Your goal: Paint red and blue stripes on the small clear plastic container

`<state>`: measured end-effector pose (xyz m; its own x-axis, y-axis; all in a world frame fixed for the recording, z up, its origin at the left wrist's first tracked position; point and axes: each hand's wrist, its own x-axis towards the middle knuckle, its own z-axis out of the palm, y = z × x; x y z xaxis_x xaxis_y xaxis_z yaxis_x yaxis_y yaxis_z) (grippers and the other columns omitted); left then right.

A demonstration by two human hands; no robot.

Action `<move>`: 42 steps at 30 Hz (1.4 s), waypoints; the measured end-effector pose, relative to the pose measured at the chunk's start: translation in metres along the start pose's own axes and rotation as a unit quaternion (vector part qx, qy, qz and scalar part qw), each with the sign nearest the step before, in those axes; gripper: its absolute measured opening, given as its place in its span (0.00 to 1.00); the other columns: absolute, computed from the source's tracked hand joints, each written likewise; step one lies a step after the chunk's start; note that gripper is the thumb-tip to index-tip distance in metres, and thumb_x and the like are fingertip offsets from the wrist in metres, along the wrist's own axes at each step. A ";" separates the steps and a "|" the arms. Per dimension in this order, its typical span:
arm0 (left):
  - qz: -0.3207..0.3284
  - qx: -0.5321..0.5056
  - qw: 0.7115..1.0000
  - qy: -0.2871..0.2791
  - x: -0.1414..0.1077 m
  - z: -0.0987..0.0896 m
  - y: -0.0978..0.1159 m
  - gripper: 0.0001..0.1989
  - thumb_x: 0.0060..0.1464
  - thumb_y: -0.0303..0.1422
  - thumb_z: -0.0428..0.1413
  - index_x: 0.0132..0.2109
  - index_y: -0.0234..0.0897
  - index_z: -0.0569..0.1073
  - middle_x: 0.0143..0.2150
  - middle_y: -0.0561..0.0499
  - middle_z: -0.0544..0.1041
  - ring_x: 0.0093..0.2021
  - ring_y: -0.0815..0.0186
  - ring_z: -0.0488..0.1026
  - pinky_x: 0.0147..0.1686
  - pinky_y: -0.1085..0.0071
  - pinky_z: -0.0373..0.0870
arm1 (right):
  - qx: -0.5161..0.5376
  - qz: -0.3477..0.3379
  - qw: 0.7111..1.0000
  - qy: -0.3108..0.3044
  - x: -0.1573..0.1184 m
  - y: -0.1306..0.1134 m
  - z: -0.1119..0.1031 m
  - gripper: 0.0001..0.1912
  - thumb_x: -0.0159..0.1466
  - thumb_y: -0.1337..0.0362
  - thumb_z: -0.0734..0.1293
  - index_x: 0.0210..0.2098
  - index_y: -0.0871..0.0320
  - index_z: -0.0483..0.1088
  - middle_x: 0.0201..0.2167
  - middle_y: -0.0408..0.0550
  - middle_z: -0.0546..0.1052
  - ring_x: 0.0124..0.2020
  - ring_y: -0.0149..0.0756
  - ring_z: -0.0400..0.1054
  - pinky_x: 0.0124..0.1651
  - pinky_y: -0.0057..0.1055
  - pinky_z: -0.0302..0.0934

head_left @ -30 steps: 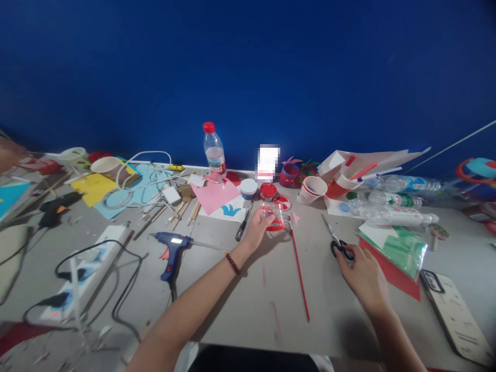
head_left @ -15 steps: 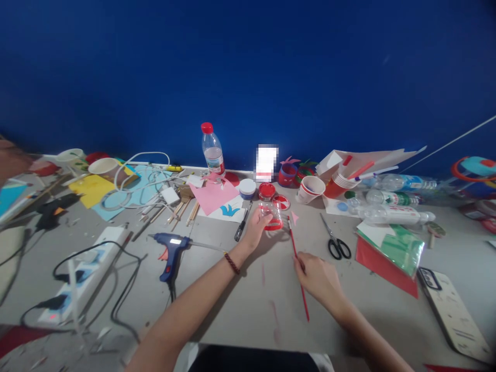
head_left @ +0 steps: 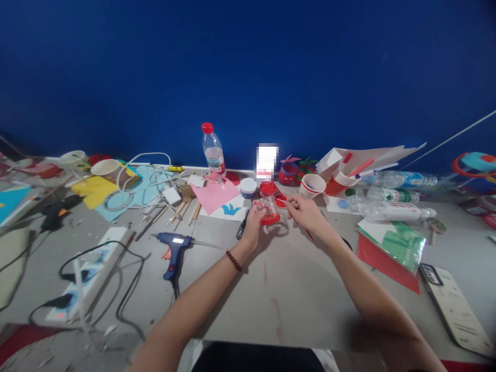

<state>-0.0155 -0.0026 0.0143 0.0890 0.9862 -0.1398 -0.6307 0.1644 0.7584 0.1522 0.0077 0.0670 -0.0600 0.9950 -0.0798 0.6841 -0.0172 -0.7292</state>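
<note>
My left hand [head_left: 254, 223] is closed around a clear plastic cup-like piece [head_left: 272, 207], which looks like a cut bottle part with red paint along its near rim. Between the fingers of my right hand [head_left: 306, 213] is a thin red paintbrush [head_left: 310, 235], its handle sticking out below the palm. The brush's front end is at the red-smeared lid [head_left: 281, 198] and an open jar of red paint [head_left: 267, 188]; which one it touches I cannot tell. A blue-and-white jar [head_left: 248, 187] stands left of the paint.
Left of my hands lie a blue glue gun [head_left: 176, 253], a black pen [head_left: 242, 227] and pink paper [head_left: 215, 194]. A power strip [head_left: 93, 274] with cables is further left. At right are paper cups [head_left: 312, 185], plastic bottles [head_left: 395, 211], coloured sheets [head_left: 391, 258] and a phone [head_left: 453, 310].
My right hand has moved forward with the paintbrush, bringing it to the red paint. The clear plastic piece in my left hand has shifted slightly. My right arm now covers most of the scissors.
</note>
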 end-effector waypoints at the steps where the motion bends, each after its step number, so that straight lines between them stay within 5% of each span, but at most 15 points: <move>1: -0.001 0.000 1.000 -0.007 0.000 0.001 0.001 0.16 0.46 0.42 0.67 0.38 0.39 0.74 0.37 0.51 0.78 0.39 0.62 0.76 0.44 0.64 0.72 | 0.008 -0.004 1.000 0.010 0.001 -0.004 0.002 0.11 0.66 0.56 0.60 0.36 0.55 0.69 0.22 0.42 0.76 0.16 0.31 0.65 0.23 0.29 0.59; 11: -0.017 0.013 1.000 -0.021 0.005 -0.007 -0.008 0.17 0.47 0.43 0.66 0.38 0.40 0.72 0.35 0.52 0.75 0.38 0.62 0.75 0.42 0.61 0.74 | 0.217 -0.066 0.973 0.045 0.007 -0.009 -0.016 0.24 0.62 0.56 0.67 0.57 0.51 0.66 0.42 0.48 0.79 0.16 0.27 0.66 0.17 0.29 0.60; 20: -0.012 0.033 0.999 -0.031 0.007 -0.007 -0.008 0.19 0.46 0.45 0.67 0.40 0.40 0.73 0.38 0.49 0.75 0.38 0.62 0.74 0.41 0.60 0.75 | 0.384 -0.108 0.915 0.052 0.026 -0.032 -0.048 0.17 0.62 0.57 0.65 0.47 0.57 0.73 0.39 0.51 0.81 0.27 0.32 0.73 0.20 0.27 0.62; 27: -0.010 0.059 0.997 -0.050 0.007 -0.009 -0.008 0.18 0.48 0.43 0.67 0.41 0.39 0.73 0.39 0.49 0.75 0.39 0.62 0.75 0.42 0.60 0.76 | 0.362 -0.181 0.908 0.110 0.039 -0.034 -0.044 0.17 0.63 0.52 0.67 0.49 0.52 0.73 0.47 0.49 0.80 0.34 0.33 0.74 0.24 0.28 0.64; 32: -0.022 0.096 0.994 -0.045 0.003 -0.005 -0.004 0.16 0.47 0.40 0.67 0.39 0.38 0.73 0.38 0.49 0.75 0.39 0.63 0.74 0.41 0.62 0.76 | 0.317 -0.182 0.919 0.147 0.039 -0.030 -0.034 0.16 0.65 0.49 0.68 0.45 0.53 0.75 0.37 0.47 0.82 0.30 0.32 0.73 0.24 0.28 0.66; 38: -0.031 0.120 0.991 -0.045 0.002 -0.004 -0.008 0.14 0.46 0.34 0.66 0.39 0.38 0.72 0.38 0.50 0.77 0.37 0.64 0.77 0.41 0.65 0.74 | 0.125 -0.150 0.952 0.235 0.044 -0.016 -0.025 0.14 0.67 0.53 0.66 0.39 0.56 0.77 0.29 0.47 0.81 0.28 0.35 0.74 0.31 0.33 0.69; 42: -0.019 0.134 0.990 -0.050 0.001 -0.002 -0.008 0.13 0.47 0.32 0.67 0.39 0.39 0.73 0.37 0.48 0.79 0.38 0.62 0.77 0.42 0.63 0.74 | -0.003 -0.195 0.957 0.217 0.051 -0.009 -0.018 0.15 0.70 0.57 0.61 0.40 0.56 0.78 0.38 0.53 0.82 0.37 0.41 0.77 0.43 0.38 0.71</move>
<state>-0.0124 -0.0030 0.0070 0.1928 0.9741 -0.1181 -0.3991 0.1878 0.8975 0.1559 0.0599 0.0815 -0.0046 0.8730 0.4877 0.6752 0.3624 -0.6424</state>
